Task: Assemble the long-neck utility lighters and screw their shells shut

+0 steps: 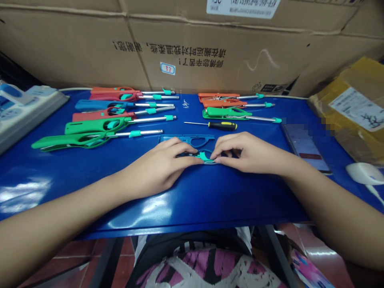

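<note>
A blue lighter shell (192,140) lies flat on the blue table (210,196) in the middle. My left hand (159,166) rests on its near edge with the fingers curled and pressing down. Meeting it from the right, my right hand (249,154) pinches a small teal trigger piece (206,157) at the shell's lower side. The fingertips of both hands touch this teal piece.
Several long-nosed lighters (102,120) in green, red and blue lie at the back left; three more (237,107) lie at the back right. A black-handled screwdriver (216,125) sits behind the shell. A phone (306,146), a white mouse (364,173), a power strip (27,112) and cardboard boxes (210,44) surround the table.
</note>
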`<state>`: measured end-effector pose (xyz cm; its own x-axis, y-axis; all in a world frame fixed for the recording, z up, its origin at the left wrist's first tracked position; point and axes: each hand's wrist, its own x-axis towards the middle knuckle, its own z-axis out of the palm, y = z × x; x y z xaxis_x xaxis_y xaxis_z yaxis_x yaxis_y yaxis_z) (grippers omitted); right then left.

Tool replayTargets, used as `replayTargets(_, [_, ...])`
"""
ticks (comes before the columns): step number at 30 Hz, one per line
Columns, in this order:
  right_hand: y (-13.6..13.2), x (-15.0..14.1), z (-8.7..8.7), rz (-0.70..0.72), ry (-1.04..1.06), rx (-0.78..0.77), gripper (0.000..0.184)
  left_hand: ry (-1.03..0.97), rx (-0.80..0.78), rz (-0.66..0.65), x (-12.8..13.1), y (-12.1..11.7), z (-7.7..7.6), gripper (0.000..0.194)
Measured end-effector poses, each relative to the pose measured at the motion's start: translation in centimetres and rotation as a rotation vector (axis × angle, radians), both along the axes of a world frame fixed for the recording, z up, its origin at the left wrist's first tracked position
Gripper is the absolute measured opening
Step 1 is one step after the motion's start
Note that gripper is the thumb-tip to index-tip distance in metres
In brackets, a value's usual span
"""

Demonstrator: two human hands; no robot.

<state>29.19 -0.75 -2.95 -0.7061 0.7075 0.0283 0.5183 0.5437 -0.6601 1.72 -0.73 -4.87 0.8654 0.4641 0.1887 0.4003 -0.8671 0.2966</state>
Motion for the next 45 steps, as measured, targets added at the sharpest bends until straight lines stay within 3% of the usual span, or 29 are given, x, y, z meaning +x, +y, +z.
replayTargets(8, [-0.22, 0.19, -0.46, 0.066, -0.068, 0.194, 0.014, -0.074, -0.051, 0.004, 0.16, -0.06, 0.14, 0.03])
replayTargets(11, [-0.1, 0.04, -0.72, 0.051, -0.001, 0.13, 0.012, -0.072, -0.039, 0.002, 0.01, -0.08, 0.12, 0.032])
replayTargets(18, [0.13, -0.45, -0.87, -0.129, 0.039, -0.121, 0.01, -0.013, 0.1, -0.057, -0.15, 0.05, 0.1, 0.042])
replayTargets(24, [-0.17, -0.25, -0.56, -0.078, 0.034, -0.128, 0.014, 0.031, 0.195, -0.085, -0.15, -0.13, 0.26, 0.043])
replayTargets(45, [-0.37, -0.31, -0.11, -0.092, 0.007, -0.147, 0.017, 0.042, 0.212, -0.103, -0.11, -0.22, 0.35, 0.046])
